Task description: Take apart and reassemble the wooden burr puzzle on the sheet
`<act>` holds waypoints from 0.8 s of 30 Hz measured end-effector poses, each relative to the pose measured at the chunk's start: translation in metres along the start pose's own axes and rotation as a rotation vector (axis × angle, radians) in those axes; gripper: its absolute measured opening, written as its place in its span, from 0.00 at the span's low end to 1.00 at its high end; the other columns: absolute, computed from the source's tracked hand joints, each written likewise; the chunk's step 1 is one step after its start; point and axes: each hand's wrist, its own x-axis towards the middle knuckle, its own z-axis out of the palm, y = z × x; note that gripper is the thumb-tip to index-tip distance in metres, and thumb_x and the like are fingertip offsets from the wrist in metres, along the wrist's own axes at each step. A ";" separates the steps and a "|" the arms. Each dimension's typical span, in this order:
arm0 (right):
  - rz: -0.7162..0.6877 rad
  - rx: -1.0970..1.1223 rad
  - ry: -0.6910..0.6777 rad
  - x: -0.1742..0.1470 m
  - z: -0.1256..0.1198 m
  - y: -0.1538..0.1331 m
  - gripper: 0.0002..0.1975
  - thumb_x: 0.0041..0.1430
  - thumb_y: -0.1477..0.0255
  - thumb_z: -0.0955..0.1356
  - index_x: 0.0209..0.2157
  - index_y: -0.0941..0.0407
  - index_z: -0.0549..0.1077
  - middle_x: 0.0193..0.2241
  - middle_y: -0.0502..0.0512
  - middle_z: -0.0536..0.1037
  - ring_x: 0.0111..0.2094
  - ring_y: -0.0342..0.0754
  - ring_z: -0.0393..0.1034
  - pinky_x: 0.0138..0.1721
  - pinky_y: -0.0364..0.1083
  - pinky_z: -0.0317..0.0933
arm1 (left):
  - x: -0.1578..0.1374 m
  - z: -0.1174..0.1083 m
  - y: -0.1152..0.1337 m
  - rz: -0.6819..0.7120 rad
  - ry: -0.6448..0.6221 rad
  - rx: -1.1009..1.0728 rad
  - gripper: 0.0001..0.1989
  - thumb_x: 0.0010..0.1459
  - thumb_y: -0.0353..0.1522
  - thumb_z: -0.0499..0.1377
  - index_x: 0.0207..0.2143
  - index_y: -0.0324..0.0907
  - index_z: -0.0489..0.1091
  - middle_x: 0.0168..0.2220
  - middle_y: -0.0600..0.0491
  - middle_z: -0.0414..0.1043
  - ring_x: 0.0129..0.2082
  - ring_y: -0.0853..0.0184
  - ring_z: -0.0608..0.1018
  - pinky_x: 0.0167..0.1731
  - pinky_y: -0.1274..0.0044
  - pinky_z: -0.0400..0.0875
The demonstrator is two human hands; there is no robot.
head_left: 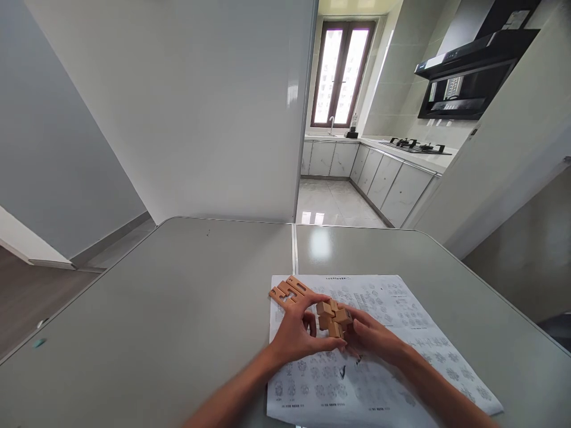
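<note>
Between my two hands is a wooden burr puzzle (333, 319), made of light brown notched blocks that cross each other. My left hand (300, 333) curves around its left side, thumb at the lower edge and index finger at the top. From the right, my right hand (368, 334) grips the puzzle, its fingertips partly hidden behind the blocks. Just beyond my left hand, flat wooden puzzle pieces (289, 290) with cut-out slots and dark numbers lie side by side. They rest on a large printed instruction sheet (401, 351) covered with small line drawings.
The grey table (214, 309) has a seam (294, 249) running away from me. A small teal object (39, 343) lies near its left edge. Past the table stands a white panel (200, 119), with a kitchen counter (379, 145) and range hood (473, 71) at right.
</note>
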 end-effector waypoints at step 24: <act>-0.090 -0.713 0.575 0.003 0.003 -0.014 0.23 0.62 0.58 0.72 0.55 0.50 0.70 0.48 0.57 0.74 0.37 0.50 0.70 0.41 0.50 0.68 | 0.002 -0.001 0.000 -0.058 0.192 -0.066 0.30 0.51 0.40 0.72 0.54 0.46 0.67 0.38 0.54 0.75 0.21 0.77 0.65 0.23 0.81 0.64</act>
